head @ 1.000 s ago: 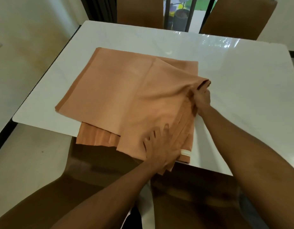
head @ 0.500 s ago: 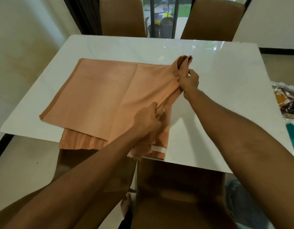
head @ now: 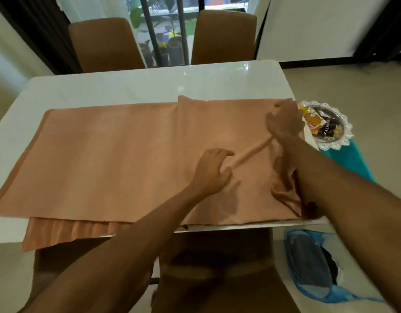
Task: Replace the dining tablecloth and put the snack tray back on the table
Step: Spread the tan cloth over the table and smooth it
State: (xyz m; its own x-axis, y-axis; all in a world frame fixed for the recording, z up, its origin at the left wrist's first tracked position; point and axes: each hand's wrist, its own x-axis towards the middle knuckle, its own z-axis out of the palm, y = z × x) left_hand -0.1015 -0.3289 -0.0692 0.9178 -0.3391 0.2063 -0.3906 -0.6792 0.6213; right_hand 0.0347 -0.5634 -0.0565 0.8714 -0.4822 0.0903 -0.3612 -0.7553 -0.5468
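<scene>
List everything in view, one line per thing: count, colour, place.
glossy rectangular table: one, white, centre.
peach fabric tablecloth: one, peach-orange, partly unfolded over the table's near half, a layer hanging off the near edge.
far-side padded chairs: two, brown, beyond the table.
near-side padded chair: at least one, brown, below the arms.
lace-rimmed snack tray: one, white rim, packaged snacks inside, right of the table on a teal surface.
blue bundle: one, bottom right; kind unclear.
barred window: one, dark bars, plants outside.
left hand: grips a tablecloth fold.
right hand: on the tablecloth's far right corner; grip unclear.
</scene>
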